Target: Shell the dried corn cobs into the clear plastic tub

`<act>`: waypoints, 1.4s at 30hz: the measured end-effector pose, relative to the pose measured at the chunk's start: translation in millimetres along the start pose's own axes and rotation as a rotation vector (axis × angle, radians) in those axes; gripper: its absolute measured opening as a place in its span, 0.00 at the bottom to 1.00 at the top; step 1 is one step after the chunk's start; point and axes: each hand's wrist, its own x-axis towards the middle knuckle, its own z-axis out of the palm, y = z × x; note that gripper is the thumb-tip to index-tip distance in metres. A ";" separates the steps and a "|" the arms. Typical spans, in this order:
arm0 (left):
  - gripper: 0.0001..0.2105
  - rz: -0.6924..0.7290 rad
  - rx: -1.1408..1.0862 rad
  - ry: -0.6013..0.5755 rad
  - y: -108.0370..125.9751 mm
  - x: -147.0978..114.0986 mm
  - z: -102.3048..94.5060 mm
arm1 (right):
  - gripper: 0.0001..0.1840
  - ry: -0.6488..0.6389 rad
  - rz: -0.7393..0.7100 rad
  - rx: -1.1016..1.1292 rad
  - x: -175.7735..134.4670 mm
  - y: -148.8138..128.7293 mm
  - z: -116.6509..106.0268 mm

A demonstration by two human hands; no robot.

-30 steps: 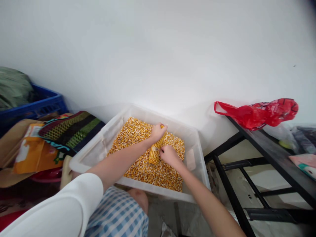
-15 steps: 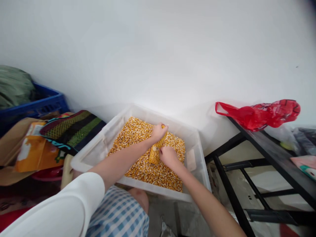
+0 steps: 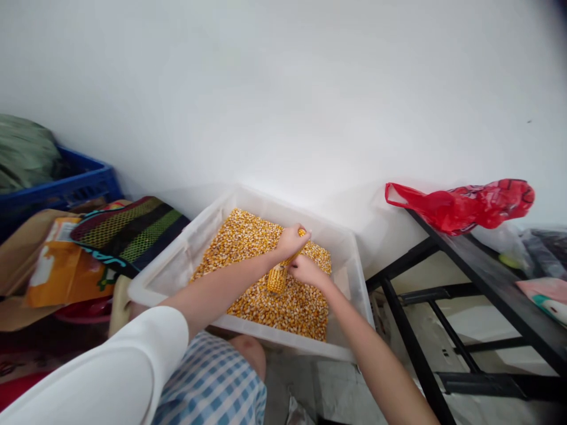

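From here, I see the left hand (image 3: 292, 241) hug the corn cob (image 3: 277, 280). The right hand (image 3: 307, 272) moved up closer, so work seems higher; I can't tell its grip.

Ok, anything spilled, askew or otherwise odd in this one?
Only mildly: the red plastic bag lies crumpled on the end of the black frame, one end jutting past the edge, so it looks casually left there. Otherwise nothing stands out; the loose kernels I can see lie inside the translucent tub.
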 end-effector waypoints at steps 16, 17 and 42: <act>0.17 0.039 -0.101 -0.035 -9.1 10.0 -2.7 | 0.15 -0.043 0.007 0.183 -6.5 10.4 -0.8; 0.17 0.011 -0.110 -0.018 -11.5 12.4 -3.4 | 0.15 -0.003 0.010 0.148 -6.4 8.5 -0.5; 0.19 -0.094 -0.345 0.061 -31.5 23.4 -8.4 | 0.17 -0.103 -0.080 0.131 -6.0 8.3 14.6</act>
